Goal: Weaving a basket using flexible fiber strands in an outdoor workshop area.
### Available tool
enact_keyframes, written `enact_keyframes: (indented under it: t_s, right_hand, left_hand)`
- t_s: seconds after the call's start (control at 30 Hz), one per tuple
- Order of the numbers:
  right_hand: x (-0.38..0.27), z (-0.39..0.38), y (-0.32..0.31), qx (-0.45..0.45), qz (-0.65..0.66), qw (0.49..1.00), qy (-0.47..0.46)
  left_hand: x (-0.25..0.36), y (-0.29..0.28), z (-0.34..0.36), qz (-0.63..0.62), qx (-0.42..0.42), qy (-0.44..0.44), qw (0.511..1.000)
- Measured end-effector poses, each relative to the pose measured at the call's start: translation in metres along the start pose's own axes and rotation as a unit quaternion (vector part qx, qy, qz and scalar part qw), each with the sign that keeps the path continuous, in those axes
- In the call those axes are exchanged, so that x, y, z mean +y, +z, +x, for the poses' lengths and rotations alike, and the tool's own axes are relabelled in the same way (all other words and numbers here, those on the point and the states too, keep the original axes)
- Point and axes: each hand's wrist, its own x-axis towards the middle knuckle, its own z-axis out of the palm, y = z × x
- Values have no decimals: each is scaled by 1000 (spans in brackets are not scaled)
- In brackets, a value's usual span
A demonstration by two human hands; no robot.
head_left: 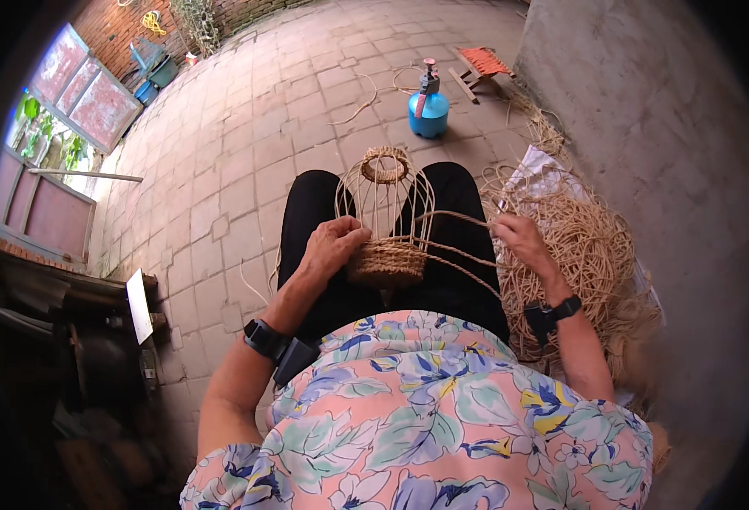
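Observation:
A half-woven basket (385,263) rests between my thighs, with thin upright ribs rising to a braided ring (385,170) at the top. My left hand (334,248) grips the top edge of the woven band on the basket's left side, fingertips bent against the ribs. Out to the right, my right hand (515,238) is closed on a twisted straw cord (464,217) that runs taut from the basket. Two more cord strands trail rightward below it. Beside my right leg lies a large tangled heap of cord (587,263) on white sacking.
A blue pump sprayer (428,113) and a small orange-topped folding stool (481,64) stand ahead on the pavers. A concrete surface (672,144) runs along the right. Dark stacked items and a white board (139,306) are at lower left; pink panels (56,208), blue buckets and a brick wall are farther off.

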Motion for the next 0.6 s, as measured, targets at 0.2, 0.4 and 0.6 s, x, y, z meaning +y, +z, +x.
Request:
enact_keyframes:
  t_s: [0.2,0.4,0.6]
  right_hand:
    - [87,-58,-56,211,-475,854,-3]
    - [-61,-8,22,-92,86,992,16]
    - [-54,5,56,-89,612,770,158]
  left_hand:
    - [45,9,-13,238,231,271,903]
    - [60,26,-2,316,28,305,898]
    - [68,22,-13,370,10,192,909]
